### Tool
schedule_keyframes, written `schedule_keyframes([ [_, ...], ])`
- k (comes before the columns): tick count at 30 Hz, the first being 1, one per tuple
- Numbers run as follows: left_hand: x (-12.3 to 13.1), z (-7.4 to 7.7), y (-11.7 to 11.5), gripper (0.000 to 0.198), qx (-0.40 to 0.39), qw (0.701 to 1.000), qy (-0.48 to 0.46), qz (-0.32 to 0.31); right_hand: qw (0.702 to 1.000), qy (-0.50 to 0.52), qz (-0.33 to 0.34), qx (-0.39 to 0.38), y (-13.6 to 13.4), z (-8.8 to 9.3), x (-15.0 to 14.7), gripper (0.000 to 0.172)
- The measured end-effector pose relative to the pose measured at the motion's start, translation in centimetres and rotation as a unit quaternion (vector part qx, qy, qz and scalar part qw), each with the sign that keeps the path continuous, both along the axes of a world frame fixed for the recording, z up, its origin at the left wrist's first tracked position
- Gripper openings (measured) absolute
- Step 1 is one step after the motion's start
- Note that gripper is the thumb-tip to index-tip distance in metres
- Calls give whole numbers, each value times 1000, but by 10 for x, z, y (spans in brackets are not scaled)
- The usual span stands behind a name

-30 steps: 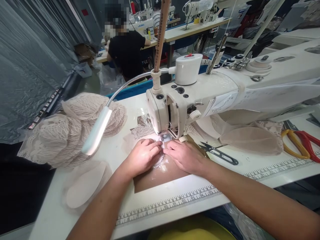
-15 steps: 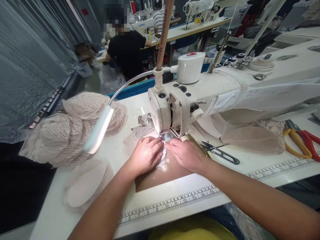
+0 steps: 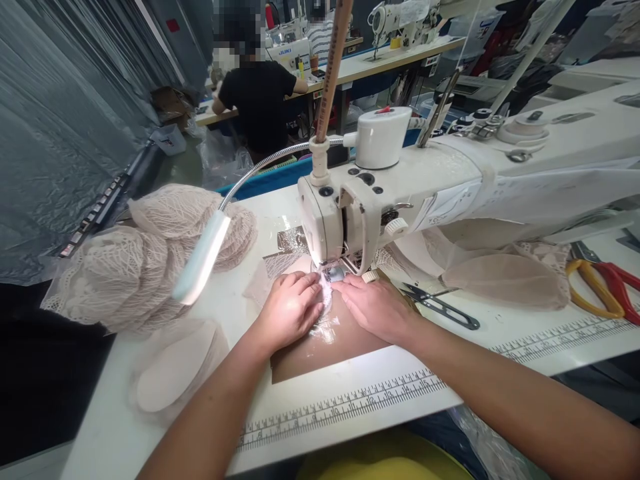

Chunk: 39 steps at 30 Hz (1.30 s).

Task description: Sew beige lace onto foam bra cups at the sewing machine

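Observation:
Under the head of a white sewing machine (image 3: 323, 220), a pale lace piece (image 3: 325, 298) lies on a brown sheet (image 3: 345, 333). My left hand (image 3: 291, 308) rests on the lace's left side, fingers together and pressed down on it. From the right, my right hand (image 3: 373, 305) lies nearly flat, its fingertips at the lace's right edge beside the presser foot. The needle area is partly hidden by glare and fingers. A lit lamp (image 3: 201, 259) on a bendy neck shines from the left.
Beige lace cups (image 3: 115, 273) are piled at the left, with smooth pads (image 3: 173, 370) in front. Black snips (image 3: 443, 307), scissors with yellow and red handles (image 3: 595, 287) and sheer pieces (image 3: 505, 273) lie right. A person in black (image 3: 257, 100) sits beyond.
The lace has shifted slightly under the machine, and more of it shows between my hands. My left fingers have moved a little left. The whole view has shifted slightly.

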<state>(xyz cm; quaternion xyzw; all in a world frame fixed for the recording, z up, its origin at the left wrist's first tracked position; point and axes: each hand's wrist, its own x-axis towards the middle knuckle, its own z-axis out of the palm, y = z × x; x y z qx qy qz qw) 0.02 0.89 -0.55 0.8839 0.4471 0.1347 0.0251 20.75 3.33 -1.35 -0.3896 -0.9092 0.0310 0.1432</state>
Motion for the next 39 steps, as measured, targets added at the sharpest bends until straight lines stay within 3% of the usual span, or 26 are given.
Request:
schedule_keyframes([
  [7, 0, 3, 0, 26, -5, 999, -27, -30, 998, 17, 55, -23, -1, 0, 1, 32],
  [18, 13, 5, -6, 30, -27, 1000, -3, 2, 999, -16, 40, 4, -5, 2, 3, 24],
  [27, 5, -1, -1, 34, -18, 1000, 5, 3, 1000, -16, 13, 12, -1, 2, 0, 28],
  [39, 4, 1, -3, 27, 2, 999, -11, -41, 997, 5, 70, -11, -1, 1, 7, 27],
])
